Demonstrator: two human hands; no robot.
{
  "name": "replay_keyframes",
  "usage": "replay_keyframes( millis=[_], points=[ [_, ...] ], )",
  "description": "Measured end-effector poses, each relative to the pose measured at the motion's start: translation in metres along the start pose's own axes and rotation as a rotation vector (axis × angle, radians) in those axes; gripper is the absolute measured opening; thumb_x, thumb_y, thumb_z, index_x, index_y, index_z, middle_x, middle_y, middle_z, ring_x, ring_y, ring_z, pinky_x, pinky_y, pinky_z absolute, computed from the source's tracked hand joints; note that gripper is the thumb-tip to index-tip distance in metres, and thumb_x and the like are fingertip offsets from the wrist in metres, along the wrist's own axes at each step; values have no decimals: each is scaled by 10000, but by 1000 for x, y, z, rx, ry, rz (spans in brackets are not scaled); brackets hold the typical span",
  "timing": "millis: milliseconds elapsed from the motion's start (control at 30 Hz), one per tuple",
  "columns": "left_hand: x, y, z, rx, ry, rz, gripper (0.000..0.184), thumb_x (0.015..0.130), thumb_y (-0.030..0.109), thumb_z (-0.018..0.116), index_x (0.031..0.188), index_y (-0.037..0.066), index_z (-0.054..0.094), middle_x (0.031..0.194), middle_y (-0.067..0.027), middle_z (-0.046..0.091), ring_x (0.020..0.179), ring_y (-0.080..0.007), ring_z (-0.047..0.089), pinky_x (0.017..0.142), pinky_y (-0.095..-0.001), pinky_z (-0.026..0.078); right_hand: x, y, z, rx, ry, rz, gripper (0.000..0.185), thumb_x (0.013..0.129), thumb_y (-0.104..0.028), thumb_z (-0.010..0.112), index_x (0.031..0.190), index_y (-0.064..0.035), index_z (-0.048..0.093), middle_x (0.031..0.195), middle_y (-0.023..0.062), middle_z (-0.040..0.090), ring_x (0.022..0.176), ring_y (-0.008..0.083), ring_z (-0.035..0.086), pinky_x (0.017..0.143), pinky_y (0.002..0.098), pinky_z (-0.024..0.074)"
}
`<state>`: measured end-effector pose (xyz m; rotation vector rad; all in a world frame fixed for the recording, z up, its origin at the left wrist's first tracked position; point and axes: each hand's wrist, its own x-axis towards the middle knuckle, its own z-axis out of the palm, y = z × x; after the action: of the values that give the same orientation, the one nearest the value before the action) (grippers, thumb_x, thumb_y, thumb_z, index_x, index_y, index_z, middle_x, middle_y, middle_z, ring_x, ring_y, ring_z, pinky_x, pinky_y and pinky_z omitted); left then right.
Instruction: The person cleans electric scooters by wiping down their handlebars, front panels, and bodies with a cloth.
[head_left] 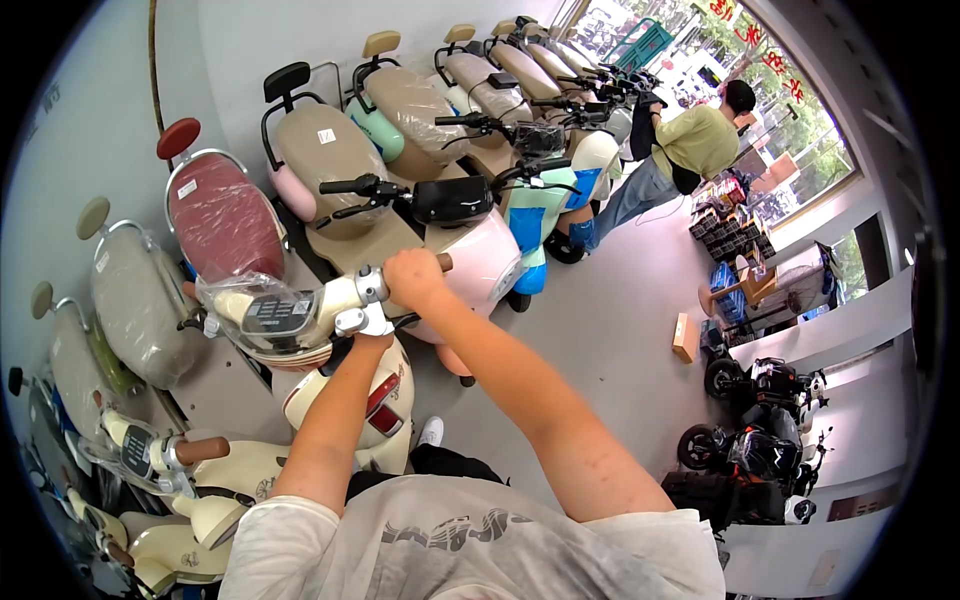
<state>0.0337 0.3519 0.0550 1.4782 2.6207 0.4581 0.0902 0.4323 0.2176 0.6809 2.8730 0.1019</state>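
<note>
I see a row of scooters (pixel 325 150) sweeping from 8 to 1 o'clock, dark motorbikes (pixel 765 450) at 4, and a person (pixel 700 145) in a green top at 2. The cream handlebar (pixel 345 298) lies toward 9, left of center, clear plastic (pixel 225 288) over its display (pixel 280 313). My right hand (pixel 413 280) closes around its brown grip (pixel 446 262); my left hand (pixel 372 341) is under a silver bracket (pixel 364 318), its fingers hidden, so I cannot tell its hold.
</note>
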Motion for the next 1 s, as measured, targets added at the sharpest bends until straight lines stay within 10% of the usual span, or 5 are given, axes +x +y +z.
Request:
replay_keyframes(
  millis=[433,1000],
  points=[
    [-24,-59,29,-31,-557,-25,347,926,181,438,1162,11,628,1156,-231,667,1081,-415,642,907,-518,508,5,4,4,47,2,-30,154,739,-147,675,846,-107,778,884,140,752,837,291,740,766,376,588],
    [-117,-76,-85,-542,-255,90,220,982,150,471,1142,66,596,953,-268,670,920,-460,632,824,-511,482,3,2,4,-9,6,-12,152,782,-180,671,881,-128,775,923,102,759,871,246,739,745,347,572]
  ],
)
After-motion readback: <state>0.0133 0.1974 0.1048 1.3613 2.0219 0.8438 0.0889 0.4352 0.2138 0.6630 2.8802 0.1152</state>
